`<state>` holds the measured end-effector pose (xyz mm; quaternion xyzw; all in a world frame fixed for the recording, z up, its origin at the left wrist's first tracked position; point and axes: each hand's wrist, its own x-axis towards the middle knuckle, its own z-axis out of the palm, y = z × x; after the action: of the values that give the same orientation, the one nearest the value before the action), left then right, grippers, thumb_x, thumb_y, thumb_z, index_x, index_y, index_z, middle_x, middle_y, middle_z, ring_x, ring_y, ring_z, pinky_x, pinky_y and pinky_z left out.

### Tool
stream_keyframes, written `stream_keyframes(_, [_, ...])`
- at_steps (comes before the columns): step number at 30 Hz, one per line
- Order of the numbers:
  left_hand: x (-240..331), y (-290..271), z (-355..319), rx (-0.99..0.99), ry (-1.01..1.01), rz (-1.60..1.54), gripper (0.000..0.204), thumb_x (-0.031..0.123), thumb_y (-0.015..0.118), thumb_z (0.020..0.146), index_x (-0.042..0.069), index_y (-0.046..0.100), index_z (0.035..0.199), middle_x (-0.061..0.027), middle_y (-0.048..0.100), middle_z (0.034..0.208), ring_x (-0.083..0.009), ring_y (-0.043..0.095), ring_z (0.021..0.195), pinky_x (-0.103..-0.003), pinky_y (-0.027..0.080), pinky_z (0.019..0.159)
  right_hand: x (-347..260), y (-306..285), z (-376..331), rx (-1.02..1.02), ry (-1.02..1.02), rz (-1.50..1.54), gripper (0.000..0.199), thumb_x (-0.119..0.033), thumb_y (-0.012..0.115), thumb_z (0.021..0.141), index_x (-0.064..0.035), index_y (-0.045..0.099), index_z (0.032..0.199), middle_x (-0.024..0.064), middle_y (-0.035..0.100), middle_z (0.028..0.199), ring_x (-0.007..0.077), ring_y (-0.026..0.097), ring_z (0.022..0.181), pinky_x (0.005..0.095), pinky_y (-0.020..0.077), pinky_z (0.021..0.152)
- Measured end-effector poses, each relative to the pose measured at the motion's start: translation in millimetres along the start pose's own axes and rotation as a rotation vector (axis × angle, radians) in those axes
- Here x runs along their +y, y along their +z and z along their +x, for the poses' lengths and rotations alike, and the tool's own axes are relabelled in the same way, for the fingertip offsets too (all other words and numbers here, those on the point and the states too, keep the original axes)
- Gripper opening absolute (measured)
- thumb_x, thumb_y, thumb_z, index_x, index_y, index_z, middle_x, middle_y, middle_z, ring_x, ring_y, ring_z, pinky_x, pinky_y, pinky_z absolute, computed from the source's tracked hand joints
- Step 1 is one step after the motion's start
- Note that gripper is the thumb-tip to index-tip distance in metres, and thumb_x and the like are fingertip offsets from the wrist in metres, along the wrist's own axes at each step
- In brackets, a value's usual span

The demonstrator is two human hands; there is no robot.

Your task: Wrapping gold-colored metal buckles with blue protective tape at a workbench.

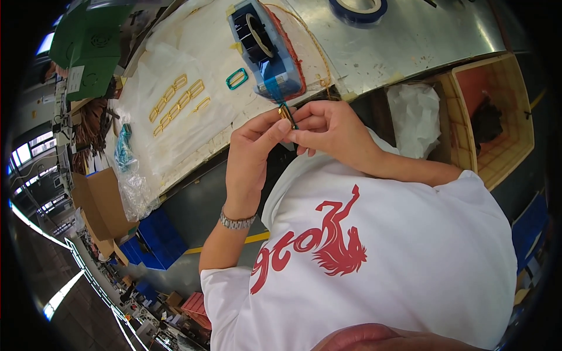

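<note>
Between my two hands, just below the tape dispenser, is a small gold metal buckle [286, 115] with blue tape against it. My left hand [260, 136], with a watch at its wrist, pinches the buckle between thumb and fingers. From the other side my right hand [328, 127] closes on the same piece, its fingers curled. A strip of blue tape [273, 88] runs down from the dispenser [280, 55] to the buckle. Beside the dispenser lies a rectangular buckle covered in blue-green film [228, 85]. My fingers hide part of the held buckle.
Rows of gold buckles [181, 105] lie on the pale sheet [146, 76] at left. A blue tape roll [358, 10] rests on the metal tabletop [410, 44]. At right stands a wooden box [500, 158] beside clear plastic [417, 117]. An open cardboard box [102, 202] is at lower left.
</note>
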<state>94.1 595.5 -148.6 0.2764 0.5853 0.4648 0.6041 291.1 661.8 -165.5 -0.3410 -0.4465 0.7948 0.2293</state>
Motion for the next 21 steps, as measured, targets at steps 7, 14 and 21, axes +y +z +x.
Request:
stream_keyframes(7, [13.9,-14.2,5.5,-0.113,-0.116,0.039,0.041,0.023,0.070,0.108,-0.007,0.071,0.135,-0.0159,0.078,0.127,-0.0195,0.075,0.109,-0.035,0.059,0.101,-7.1,-4.7,-5.8,-0.087,0.186,0.364,0.033,-0.012,0.078,0.101,0.0097,0.070,0.124,0.0152,0.081,0.109,0.0203,0.079,0.090,0.0310,0.0649,0.078])
stream_keyframes(14, [26.6,-27.4,15.2,-0.182,-0.247,-0.022,0.043,0.028,0.070,0.108,-0.006,0.072,0.135,-0.0193,0.080,0.121,-0.0272,0.077,0.114,-0.043,0.058,0.109,-5.1,-23.9,-4.6,-0.245,0.056,-0.253,0.049,-0.015,0.082,0.096,0.0068,0.065,0.137,0.0171,0.078,0.122,0.0218,0.078,0.105,0.0353,0.0625,0.091])
stream_keyframes(21, [50.5,-27.2,26.4,-0.222,-0.415,-0.055,0.043,0.033,0.073,0.106,-0.005,0.074,0.128,-0.0199,0.081,0.117,-0.0257,0.078,0.111,-0.040,0.058,0.109,9.1,-8.7,22.7,-0.066,-0.436,-0.272,0.049,-0.018,0.088,0.090,0.0032,0.067,0.129,0.0075,0.075,0.096,0.0163,0.072,0.085,0.0312,0.0587,0.081])
